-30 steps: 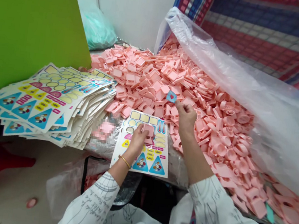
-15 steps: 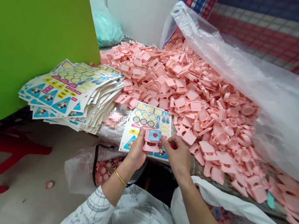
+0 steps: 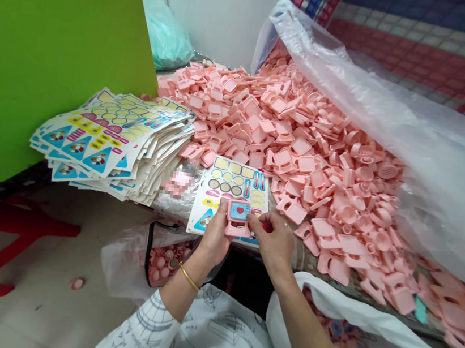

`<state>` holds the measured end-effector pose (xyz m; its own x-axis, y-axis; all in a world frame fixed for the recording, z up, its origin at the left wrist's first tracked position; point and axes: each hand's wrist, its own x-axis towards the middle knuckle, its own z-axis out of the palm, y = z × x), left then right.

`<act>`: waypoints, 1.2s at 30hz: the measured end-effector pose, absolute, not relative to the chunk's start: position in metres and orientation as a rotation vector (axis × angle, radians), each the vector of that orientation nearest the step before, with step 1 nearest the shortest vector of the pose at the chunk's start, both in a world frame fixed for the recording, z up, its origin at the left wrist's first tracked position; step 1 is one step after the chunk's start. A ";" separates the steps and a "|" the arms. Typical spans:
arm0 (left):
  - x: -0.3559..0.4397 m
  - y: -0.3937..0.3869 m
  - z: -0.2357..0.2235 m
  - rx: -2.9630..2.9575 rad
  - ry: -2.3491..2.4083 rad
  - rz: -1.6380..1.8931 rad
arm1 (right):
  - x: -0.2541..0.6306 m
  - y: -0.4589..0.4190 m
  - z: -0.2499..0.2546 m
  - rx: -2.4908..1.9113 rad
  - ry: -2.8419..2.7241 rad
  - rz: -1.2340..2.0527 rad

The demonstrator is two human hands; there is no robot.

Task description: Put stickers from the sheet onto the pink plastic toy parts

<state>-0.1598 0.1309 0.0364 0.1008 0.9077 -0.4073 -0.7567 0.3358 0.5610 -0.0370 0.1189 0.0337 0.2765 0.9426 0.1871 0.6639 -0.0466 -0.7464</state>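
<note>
My left hand (image 3: 215, 234) grips a pink plastic toy monitor (image 3: 237, 228) upright by its left side. On the monitor's face lies a blue heart sticker (image 3: 238, 211), roughly square with the frame. The thumb and forefinger of my right hand (image 3: 275, 241) are pinched together at the sticker's lower right edge. Something small and red (image 3: 267, 226) shows among the right fingers; I cannot make out what it is. Beneath both hands a sticker sheet (image 3: 231, 182) lies at the table's front edge, partly covered by the left hand and the monitor.
A thick stack of sticker sheets (image 3: 108, 140) is on the left, beside a green panel (image 3: 60, 48). Pink plastic parts (image 3: 288, 141) heap across the table, with clear plastic sheeting (image 3: 379, 102) behind. Bags of parts (image 3: 165, 262) hang below the edge. A red stool (image 3: 14, 236) stands at lower left.
The heart sticker, earlier offset to the right on the monitor's face, now sits more squarely within its frame. Both hands have barely shifted.
</note>
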 end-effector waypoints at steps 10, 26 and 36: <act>-0.157 0.130 0.027 0.189 0.727 1.267 | -0.037 0.117 0.030 -1.816 -1.482 0.450; -0.155 0.127 0.018 0.331 0.732 1.311 | -0.036 0.111 0.037 -1.777 -1.388 0.702; -0.155 0.127 0.018 0.311 0.749 1.327 | -0.033 0.111 0.031 -1.788 -1.400 0.691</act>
